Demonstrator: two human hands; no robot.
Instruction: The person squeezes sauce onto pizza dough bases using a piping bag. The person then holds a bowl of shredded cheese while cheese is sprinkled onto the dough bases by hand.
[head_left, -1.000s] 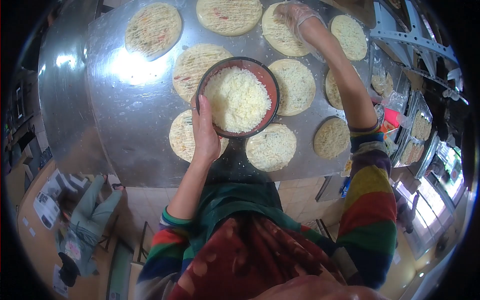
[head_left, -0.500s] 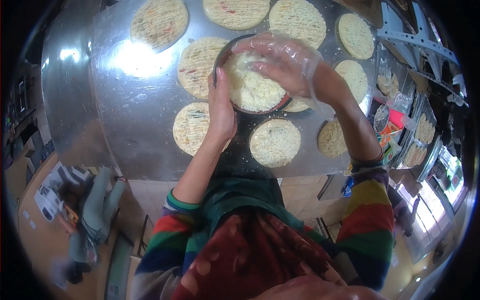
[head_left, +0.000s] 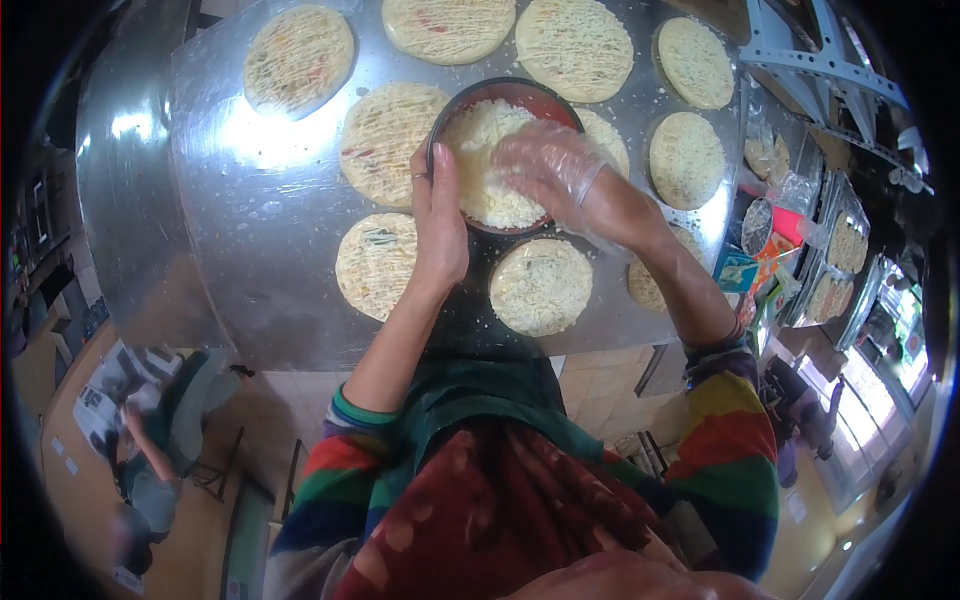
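Note:
My left hand [head_left: 438,215] grips the left rim of a dark-edged bowl [head_left: 540,98] with a reddish inside, thumb over the edge. White crumbly shreds [head_left: 490,200] fill much of the bowl. Over its right part is my right hand [head_left: 565,178], in a clear plastic glove, with its fingers in or just above the shreds; they are smeared by motion. Under and around the bowl lie several round flat doughs. One topped with shreds [head_left: 541,287] is just below it, and one with pale sauce lines [head_left: 392,145] is to its left.
The metal table [head_left: 260,250] carries more topped rounds along its far edge and right side. Packets [head_left: 735,270], a red container [head_left: 786,226] and filled trays [head_left: 847,245] stand at the right. Another person [head_left: 155,480] sits at the lower left beside a tan table.
My right hand came back from a far round on the right to the bowl, and has since shifted slightly within it. The seated person has moved an arm.

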